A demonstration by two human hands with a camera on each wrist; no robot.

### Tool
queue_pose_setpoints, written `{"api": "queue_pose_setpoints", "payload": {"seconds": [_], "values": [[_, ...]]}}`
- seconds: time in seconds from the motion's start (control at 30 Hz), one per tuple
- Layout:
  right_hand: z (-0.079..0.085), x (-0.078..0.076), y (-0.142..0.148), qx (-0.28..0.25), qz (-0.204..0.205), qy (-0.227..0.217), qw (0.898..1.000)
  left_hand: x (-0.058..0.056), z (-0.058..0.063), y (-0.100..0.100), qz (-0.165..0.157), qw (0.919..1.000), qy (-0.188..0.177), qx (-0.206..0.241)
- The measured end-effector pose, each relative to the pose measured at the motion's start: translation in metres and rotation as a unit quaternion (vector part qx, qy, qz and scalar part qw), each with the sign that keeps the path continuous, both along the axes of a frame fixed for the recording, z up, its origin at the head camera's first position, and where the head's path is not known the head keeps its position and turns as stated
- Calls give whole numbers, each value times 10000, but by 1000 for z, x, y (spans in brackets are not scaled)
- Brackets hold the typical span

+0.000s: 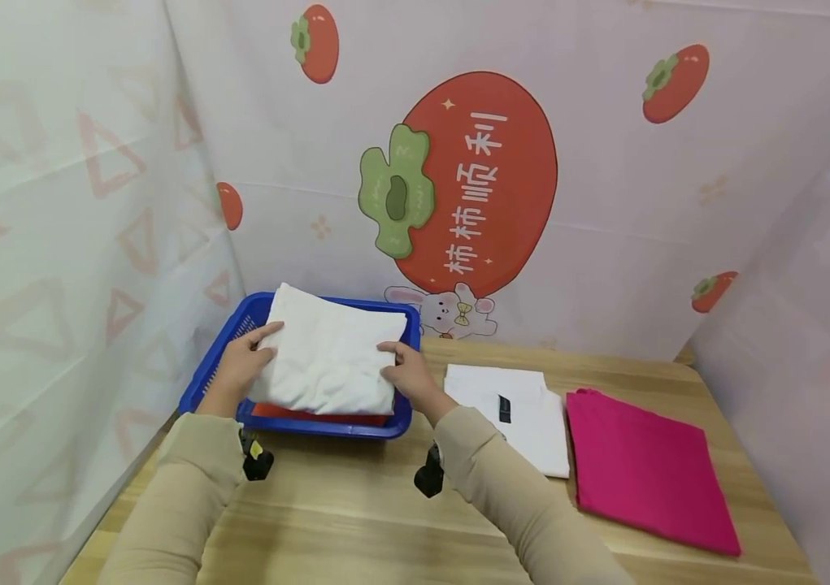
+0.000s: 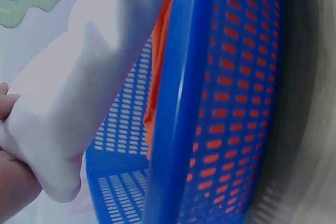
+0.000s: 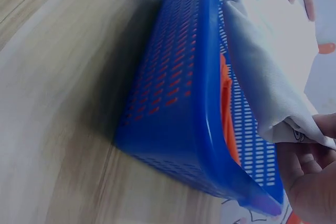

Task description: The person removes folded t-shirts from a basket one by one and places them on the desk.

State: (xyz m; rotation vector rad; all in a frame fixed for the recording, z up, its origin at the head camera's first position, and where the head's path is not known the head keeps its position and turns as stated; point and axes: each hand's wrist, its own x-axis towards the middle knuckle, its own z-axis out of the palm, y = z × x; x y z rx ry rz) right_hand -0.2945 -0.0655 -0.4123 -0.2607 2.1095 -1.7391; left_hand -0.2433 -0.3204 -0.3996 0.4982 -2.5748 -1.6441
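In the head view, we see a blue basket (image 1: 327, 427) against the printed backdrop (image 1: 605, 187), with orange cloth (image 1: 319, 413) inside. A white folded garment (image 1: 334, 353) is held over the basket's opening and hides most of its inside. To the right on the wooden table (image 1: 341, 520), we find a second white bundle (image 1: 532, 443) with a dark label (image 1: 505, 409), and just beside it a pink folded cloth (image 1: 649, 471). The left hand (image 1: 242, 366) and right hand (image 1: 415, 378) are apart, each clamped on one side edge of the garment, with both forearms reaching forward in beige sleeves (image 1: 180, 504).

In the left wrist view, the basket's slotted wall stands before us, and orange shows through its holes. The garment slants above the rim, thumb and fingers gripping its end.

In the right wrist view, we look along the basket's wall and corner. The right hand pinches the garment's near corner beside a small dark mark (image 3: 298, 136); the left hand's fingers lie at the far end.
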Motion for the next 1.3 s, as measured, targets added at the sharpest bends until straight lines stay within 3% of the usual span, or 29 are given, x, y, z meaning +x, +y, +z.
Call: {"api": "queue_pose_setpoints", "payload": {"seconds": [0.2, 0.43, 1.0, 1.3], "values": [[15, 8, 22, -40, 121, -170, 9998, 11, 11, 20, -18, 9984, 220, 526], [12, 18, 56, -128, 62, -59, 9999, 24, 10, 52, -28, 9906, 492, 1273], [4, 67, 140, 84, -309, 65, 9995, 65, -4, 126, -281, 9835, 890, 1549], [-2, 96, 177, 56, -67, 135, 9999, 85, -16, 161, -221, 9790, 862, 1832]]}}
